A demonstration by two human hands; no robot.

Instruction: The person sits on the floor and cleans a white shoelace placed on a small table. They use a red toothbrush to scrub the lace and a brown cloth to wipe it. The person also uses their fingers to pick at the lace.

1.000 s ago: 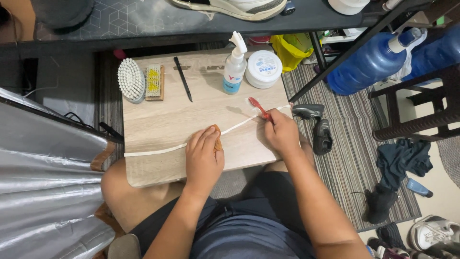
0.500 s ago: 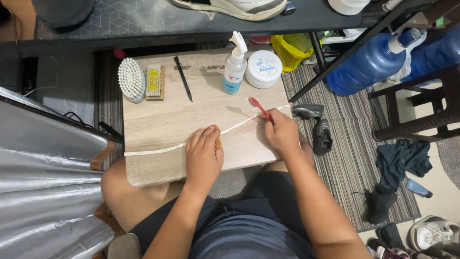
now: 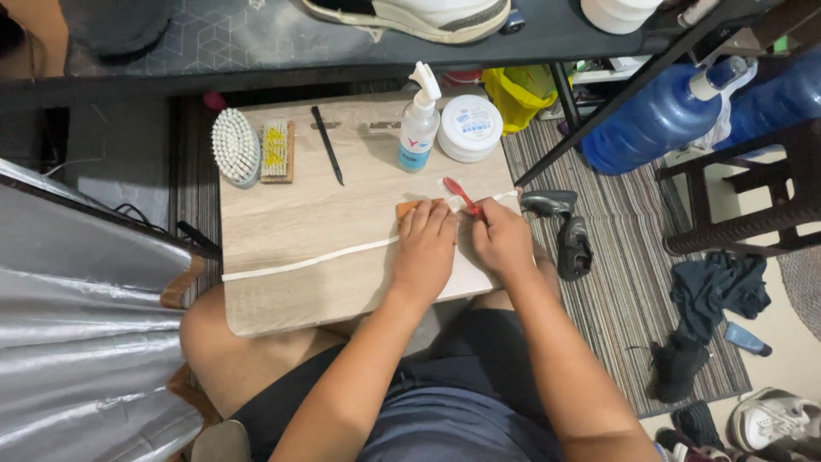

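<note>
Here a long, flat white shoelace (image 3: 316, 259) lies diagonally across the pale wood-grain counter (image 3: 282, 214), smooth and matte. The left hand (image 3: 425, 246) lies palm down on the lace, fingers (image 3: 421, 219) pressed together, half covering a small orange piece (image 3: 404, 209) whose shape is hard to make out. The right hand (image 3: 502, 242) has its fingers curled shut around a red toothbrush (image 3: 458, 194); its handle is hidden in the fist, only the head showing, just above the lace.

Orange block (image 3: 409, 208) mostly under left hand (image 3: 425, 248); toothbrush (image 3: 460, 196) handle buried in right hand (image 3: 500, 242).
</note>
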